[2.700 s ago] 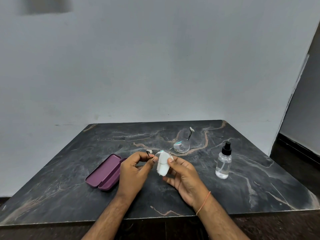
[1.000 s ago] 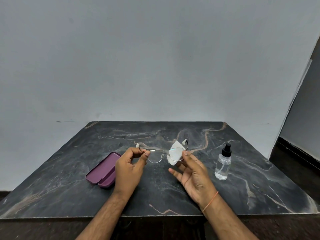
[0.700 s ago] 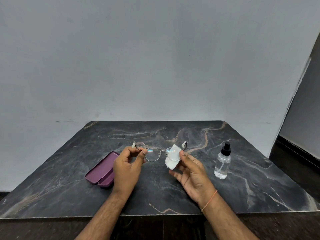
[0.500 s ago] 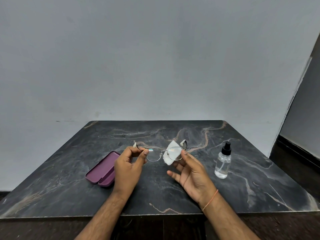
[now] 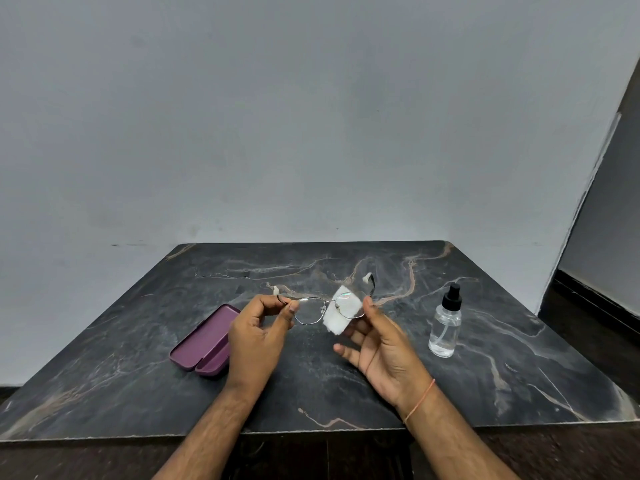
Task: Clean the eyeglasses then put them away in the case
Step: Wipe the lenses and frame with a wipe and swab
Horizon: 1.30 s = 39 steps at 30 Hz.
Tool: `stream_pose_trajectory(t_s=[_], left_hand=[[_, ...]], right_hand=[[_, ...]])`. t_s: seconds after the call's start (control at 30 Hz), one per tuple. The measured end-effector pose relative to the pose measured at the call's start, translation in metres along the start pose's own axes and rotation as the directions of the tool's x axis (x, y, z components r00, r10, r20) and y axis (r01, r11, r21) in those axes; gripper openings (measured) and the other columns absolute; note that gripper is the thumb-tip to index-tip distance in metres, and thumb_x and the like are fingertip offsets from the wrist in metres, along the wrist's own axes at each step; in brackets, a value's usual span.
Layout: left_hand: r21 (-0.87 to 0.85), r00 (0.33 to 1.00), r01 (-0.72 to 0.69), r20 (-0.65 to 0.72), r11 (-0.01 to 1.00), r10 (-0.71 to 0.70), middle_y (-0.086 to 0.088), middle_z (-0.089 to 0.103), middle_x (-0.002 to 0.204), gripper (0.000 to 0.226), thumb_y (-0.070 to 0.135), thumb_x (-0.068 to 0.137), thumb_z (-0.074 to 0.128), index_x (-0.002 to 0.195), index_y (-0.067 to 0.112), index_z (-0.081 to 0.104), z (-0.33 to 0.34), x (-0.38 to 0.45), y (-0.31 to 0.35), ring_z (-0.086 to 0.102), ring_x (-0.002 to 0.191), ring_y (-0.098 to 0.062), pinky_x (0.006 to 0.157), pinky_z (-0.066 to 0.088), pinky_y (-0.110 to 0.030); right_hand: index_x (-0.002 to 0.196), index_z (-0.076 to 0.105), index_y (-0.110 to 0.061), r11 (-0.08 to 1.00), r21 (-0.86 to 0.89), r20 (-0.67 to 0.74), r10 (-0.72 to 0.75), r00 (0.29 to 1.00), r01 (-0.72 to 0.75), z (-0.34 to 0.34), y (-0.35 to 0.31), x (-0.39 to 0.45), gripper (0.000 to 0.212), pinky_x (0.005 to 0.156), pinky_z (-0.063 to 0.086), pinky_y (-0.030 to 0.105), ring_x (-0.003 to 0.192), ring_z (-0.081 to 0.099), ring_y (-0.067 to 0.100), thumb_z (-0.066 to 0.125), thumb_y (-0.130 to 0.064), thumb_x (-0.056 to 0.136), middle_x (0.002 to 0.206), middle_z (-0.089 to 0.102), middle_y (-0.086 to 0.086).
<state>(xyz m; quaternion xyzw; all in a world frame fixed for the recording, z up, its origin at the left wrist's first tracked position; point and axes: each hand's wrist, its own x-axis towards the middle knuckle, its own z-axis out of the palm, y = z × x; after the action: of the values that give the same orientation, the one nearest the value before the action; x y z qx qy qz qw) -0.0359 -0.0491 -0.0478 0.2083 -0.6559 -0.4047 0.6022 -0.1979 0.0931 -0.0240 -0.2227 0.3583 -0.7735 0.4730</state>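
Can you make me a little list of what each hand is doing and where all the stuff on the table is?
left hand: pinches eyeglasses at the left hinge
right hand: presses white cloth on the right lens
case: purple, open, on table, left of the hands
spray bottle: upright, right of the hands, untouched

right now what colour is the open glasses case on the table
The case is purple, a plum shade, seen best in the head view.
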Motion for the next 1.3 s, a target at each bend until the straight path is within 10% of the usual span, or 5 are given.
stream_pose_trajectory(t_s=[0.47, 1.3], left_hand=[[-0.013, 1.000, -0.016, 0.005, 1.000, 0.016, 0.007, 0.081, 0.101, 0.040, 0.072, 0.088, 0.078, 0.099, 0.034, 0.080, -0.0007, -0.0007, 0.0026, 0.081, 0.097, -0.022, 0.079, 0.071, -0.048], [0.025, 0.999, -0.009, 0.038, 1.000, 0.008, 0.006, 0.080, 0.096, 0.012, 0.031, 0.093, 0.081, 0.097, 0.019, 0.080, 0.0025, -0.0007, -0.0008, 0.080, 0.090, -0.021, 0.075, 0.071, -0.039]], right_hand=[[0.100, 0.085, -0.014, 0.998, -0.009, -0.072, -0.055, 0.996, 0.054, 0.0003, 0.0001, 0.0030, 0.022, 0.065, 0.064, 0.035, 0.088, 0.079, 0.023, 0.076, -0.031, 0.089, 0.108, 0.081, 0.017], [0.099, 0.085, -0.019, 0.999, 0.022, -0.038, -0.025, 0.999, 0.026, 0.0025, -0.0034, -0.0010, 0.021, 0.070, 0.063, 0.041, 0.096, 0.079, 0.025, 0.076, -0.036, 0.089, 0.110, 0.081, 0.013]])
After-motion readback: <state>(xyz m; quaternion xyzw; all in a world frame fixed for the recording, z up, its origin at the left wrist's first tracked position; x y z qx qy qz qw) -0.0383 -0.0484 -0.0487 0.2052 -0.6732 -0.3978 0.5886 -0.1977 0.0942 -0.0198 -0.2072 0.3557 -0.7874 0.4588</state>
